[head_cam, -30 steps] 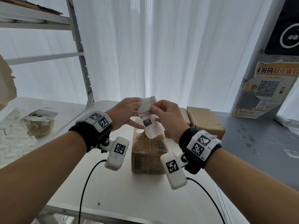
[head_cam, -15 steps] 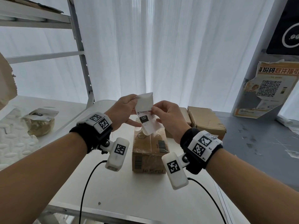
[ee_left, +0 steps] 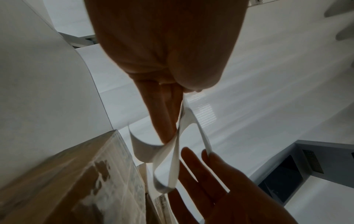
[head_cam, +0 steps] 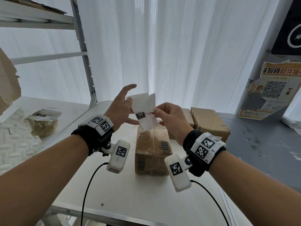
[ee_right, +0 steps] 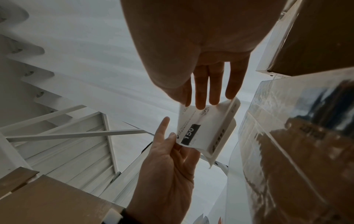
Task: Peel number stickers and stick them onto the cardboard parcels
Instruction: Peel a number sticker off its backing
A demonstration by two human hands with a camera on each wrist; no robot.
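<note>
Both hands hold a white number sticker strip [head_cam: 140, 115] printed "150" above a taped cardboard parcel [head_cam: 151, 150] on the table. My left hand [head_cam: 121, 108] pinches the strip's left edge with thumb and middle finger, index finger pointing up. My right hand [head_cam: 169, 118] pinches its right edge at the fingertips. At the top, two paper layers stand parted. The right wrist view shows the strip [ee_right: 193, 133] between my right hand [ee_right: 203, 84] and left hand [ee_right: 168, 163]. In the left wrist view my left hand [ee_left: 172, 84] pinches the curling strip [ee_left: 168, 159] beside the parcel [ee_left: 67, 181].
Two more cardboard parcels [head_cam: 210, 123] stand behind the first on the white table [head_cam: 114, 193]. A metal shelf frame [head_cam: 83, 54] rises at the left, with a bagged item [head_cam: 43, 124] on its shelf. A grey counter [head_cam: 260, 144] and QR poster [head_cam: 273, 88] lie right.
The paper layers have been pulled further apart and the top flap stands taller. My left index finger has straightened upward. Both hands have risen slightly.
</note>
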